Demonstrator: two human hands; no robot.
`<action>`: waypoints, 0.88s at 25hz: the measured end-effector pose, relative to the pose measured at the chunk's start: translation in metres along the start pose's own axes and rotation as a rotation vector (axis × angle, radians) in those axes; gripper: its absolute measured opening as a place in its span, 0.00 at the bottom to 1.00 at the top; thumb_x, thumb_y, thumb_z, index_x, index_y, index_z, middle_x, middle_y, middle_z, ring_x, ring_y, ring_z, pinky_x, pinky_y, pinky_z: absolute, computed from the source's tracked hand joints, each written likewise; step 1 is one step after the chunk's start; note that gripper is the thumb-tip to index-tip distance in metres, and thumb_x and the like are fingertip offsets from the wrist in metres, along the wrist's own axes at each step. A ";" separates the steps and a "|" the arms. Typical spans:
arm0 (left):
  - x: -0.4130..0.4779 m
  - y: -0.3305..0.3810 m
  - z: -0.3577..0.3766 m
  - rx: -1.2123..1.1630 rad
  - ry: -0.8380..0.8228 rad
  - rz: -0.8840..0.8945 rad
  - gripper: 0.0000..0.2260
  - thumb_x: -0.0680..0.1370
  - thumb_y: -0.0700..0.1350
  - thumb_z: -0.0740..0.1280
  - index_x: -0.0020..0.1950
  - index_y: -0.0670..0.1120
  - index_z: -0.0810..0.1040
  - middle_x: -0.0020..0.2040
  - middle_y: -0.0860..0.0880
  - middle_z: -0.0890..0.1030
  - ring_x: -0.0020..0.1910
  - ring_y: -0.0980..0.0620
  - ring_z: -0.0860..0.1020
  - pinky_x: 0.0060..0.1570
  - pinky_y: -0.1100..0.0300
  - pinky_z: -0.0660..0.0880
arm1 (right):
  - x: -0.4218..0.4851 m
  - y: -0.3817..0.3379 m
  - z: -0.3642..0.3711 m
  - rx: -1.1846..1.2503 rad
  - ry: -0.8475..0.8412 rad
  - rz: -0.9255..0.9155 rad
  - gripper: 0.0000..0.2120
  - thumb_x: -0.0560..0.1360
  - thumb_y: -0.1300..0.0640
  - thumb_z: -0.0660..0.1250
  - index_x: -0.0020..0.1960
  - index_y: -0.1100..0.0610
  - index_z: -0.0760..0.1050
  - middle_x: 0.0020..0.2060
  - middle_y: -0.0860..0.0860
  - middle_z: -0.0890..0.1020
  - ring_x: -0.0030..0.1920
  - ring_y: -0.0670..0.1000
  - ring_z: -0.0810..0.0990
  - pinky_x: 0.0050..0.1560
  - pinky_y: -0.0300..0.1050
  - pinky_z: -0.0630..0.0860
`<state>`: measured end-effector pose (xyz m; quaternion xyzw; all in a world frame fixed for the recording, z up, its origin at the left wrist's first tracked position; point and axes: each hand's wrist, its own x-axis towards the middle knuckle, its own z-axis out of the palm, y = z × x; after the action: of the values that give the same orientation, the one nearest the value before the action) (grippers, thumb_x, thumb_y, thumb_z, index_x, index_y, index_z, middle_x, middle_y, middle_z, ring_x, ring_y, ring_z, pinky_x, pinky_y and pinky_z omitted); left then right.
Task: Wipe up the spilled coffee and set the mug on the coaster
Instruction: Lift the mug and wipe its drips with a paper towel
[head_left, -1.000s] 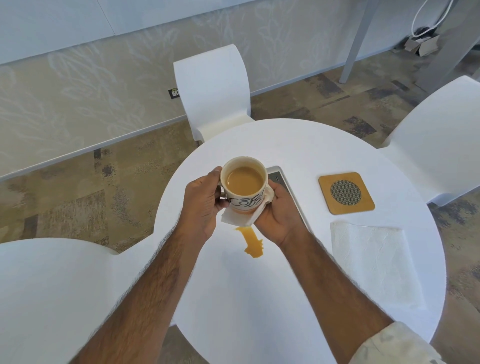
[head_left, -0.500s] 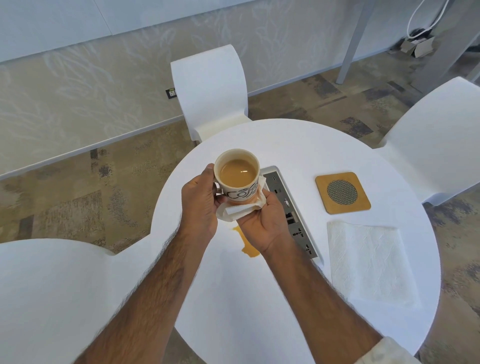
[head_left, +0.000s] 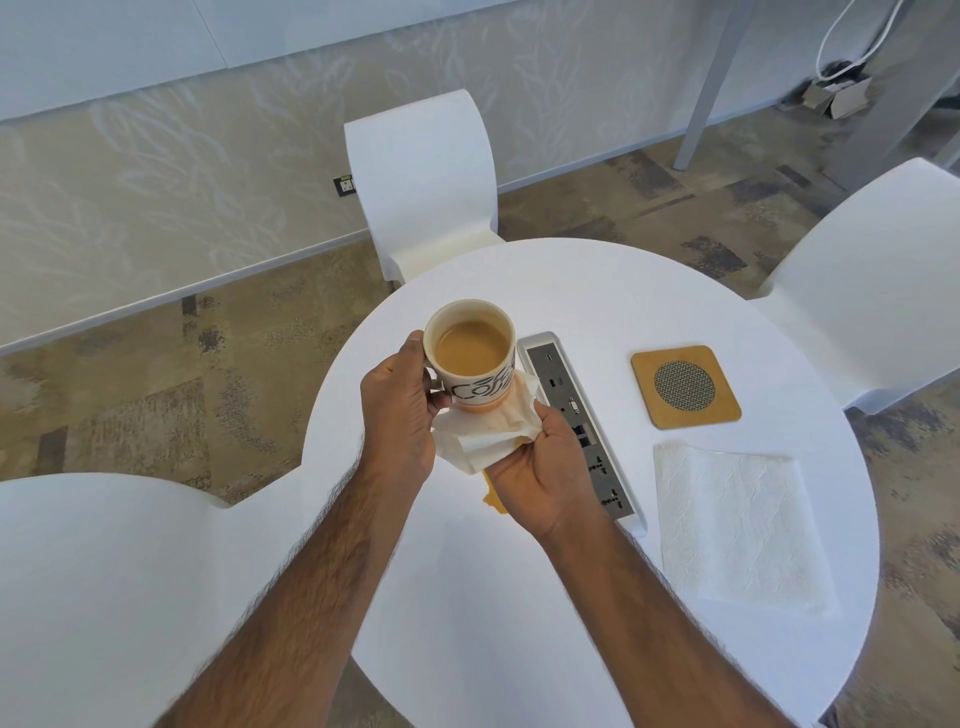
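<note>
My left hand (head_left: 400, 415) holds a cream mug (head_left: 470, 358) full of milky coffee by its handle, lifted above the round white table (head_left: 519, 597). My right hand (head_left: 545, 467) presses a folded white napkin (head_left: 483, 436) against the mug's underside and lower side; the napkin shows a brown stain. A small orange-brown coffee spill (head_left: 492, 499) lies on the table, mostly hidden under my right hand. The square cork coaster (head_left: 685, 387) with a round mesh centre sits to the right, bare.
A grey power socket strip (head_left: 576, 421) is set into the table between the mug and the coaster. A flat white paper towel (head_left: 737, 525) lies in front of the coaster. White chairs (head_left: 426, 182) stand around the table.
Both hands have carried the mug and napkin up and away from me. The napkin has shifted under the mug's base. My right hand now covers most of the spill.
</note>
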<state>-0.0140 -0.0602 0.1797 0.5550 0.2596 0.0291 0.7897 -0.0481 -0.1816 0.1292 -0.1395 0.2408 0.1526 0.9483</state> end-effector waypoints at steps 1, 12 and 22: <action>0.000 0.000 0.000 -0.006 -0.005 0.005 0.13 0.80 0.48 0.70 0.36 0.48 0.80 0.38 0.46 0.75 0.36 0.50 0.74 0.29 0.60 0.73 | -0.003 -0.001 -0.001 0.012 0.002 0.009 0.22 0.85 0.58 0.55 0.75 0.67 0.69 0.74 0.68 0.70 0.76 0.65 0.69 0.77 0.63 0.63; 0.004 0.007 -0.002 0.016 -0.144 0.039 0.17 0.81 0.48 0.69 0.32 0.52 0.85 0.34 0.50 0.75 0.31 0.56 0.73 0.29 0.61 0.70 | -0.027 -0.017 0.007 -0.363 0.099 -0.269 0.14 0.83 0.54 0.61 0.64 0.57 0.78 0.52 0.56 0.87 0.49 0.52 0.86 0.52 0.50 0.81; 0.025 0.010 -0.020 0.037 -0.186 0.004 0.08 0.78 0.46 0.70 0.38 0.51 0.82 0.34 0.50 0.68 0.32 0.54 0.66 0.26 0.63 0.65 | 0.007 -0.039 0.035 -0.703 0.026 -0.242 0.11 0.82 0.53 0.60 0.52 0.55 0.80 0.44 0.53 0.84 0.46 0.53 0.82 0.47 0.49 0.77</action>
<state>0.0015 -0.0309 0.1738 0.5703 0.1847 -0.0258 0.8000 -0.0138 -0.2038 0.1628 -0.4860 0.1673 0.1110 0.8506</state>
